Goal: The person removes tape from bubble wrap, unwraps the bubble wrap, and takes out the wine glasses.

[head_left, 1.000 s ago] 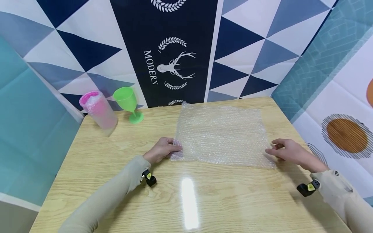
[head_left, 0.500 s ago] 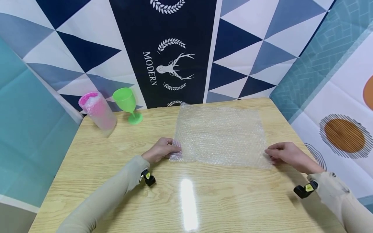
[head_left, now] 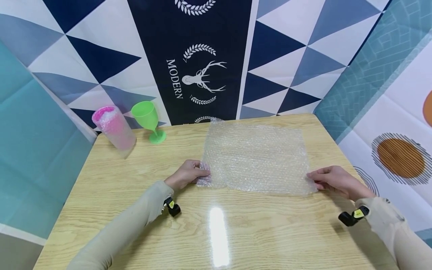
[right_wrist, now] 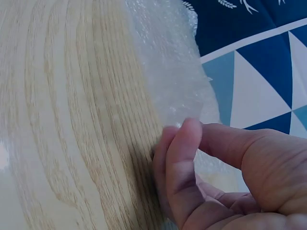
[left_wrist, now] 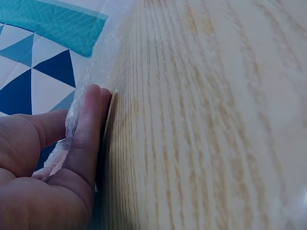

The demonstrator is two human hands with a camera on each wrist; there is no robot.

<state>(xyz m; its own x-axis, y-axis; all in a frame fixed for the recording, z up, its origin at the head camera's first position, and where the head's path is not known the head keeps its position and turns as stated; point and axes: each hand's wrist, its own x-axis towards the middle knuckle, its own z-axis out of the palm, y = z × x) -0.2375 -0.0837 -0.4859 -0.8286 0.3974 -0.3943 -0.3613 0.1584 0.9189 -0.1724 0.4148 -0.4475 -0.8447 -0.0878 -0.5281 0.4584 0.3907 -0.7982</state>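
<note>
A clear sheet of bubble wrap (head_left: 256, 157) lies spread over the right half of the wooden table. My left hand (head_left: 188, 174) pinches its near left corner between thumb and fingers. In the left wrist view, the fingers (left_wrist: 85, 129) are under the edge of the bubble wrap (left_wrist: 105, 52), close to the tabletop. At the near right corner, my right hand (head_left: 335, 180) pinches the sheet. The right wrist view has thumb and index fingertip (right_wrist: 187, 136) meeting at the edge of the bubble wrap (right_wrist: 165, 62).
Back left on the table (head_left: 162, 232) stand a pink cup (head_left: 114, 129) wrapped in bubble wrap and a green goblet (head_left: 146, 117). A patterned cloth (head_left: 202, 75) hangs behind the table's far edge. Cloth also covers the left and right sides.
My right hand has come slightly inward and down onto the near right corner, its fingers closing on the bubble wrap. The left hand keeps its pinch in place.
</note>
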